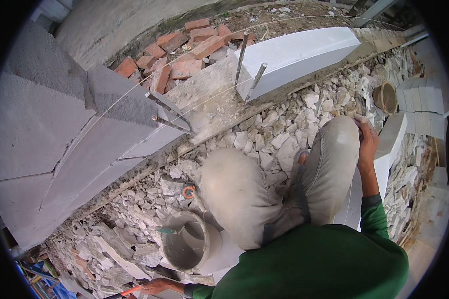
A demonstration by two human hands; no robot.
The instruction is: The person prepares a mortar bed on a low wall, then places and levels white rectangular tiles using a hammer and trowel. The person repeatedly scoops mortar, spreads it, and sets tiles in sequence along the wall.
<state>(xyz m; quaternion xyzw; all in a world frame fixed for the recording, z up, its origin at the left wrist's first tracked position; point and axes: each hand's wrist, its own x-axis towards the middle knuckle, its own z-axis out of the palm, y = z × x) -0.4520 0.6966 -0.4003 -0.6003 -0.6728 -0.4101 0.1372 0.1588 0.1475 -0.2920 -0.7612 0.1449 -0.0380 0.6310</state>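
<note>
Green cloth of a long-sleeved top [314, 264] and dusty grey trousers [234, 194] with bent knees lie nearest, above a bed of broken whitish stone rubble [284, 149]. At the lower edge, the left hand [158, 286] has its fingers curled closed around a slim orange-handled tool [128, 291], which lies left of the hand, its dark end pointing further left; its full shape is cut off. Just beyond that hand stands a round mortar-smeared bucket [214, 244], with a green-handled tool [166, 231] at its rim and an orange ring-shaped object [188, 192] near it on the stones.

Beside the right knee, the right hand [367, 142] has bent fingers; whether they grip anything cannot be told. Near it sit a second, smaller bucket [385, 98] and a long pale block [393, 134]. Ahead, a smooth white block [304, 57] lies beside upright metal rods [241, 59] and loose red bricks [187, 69].
</note>
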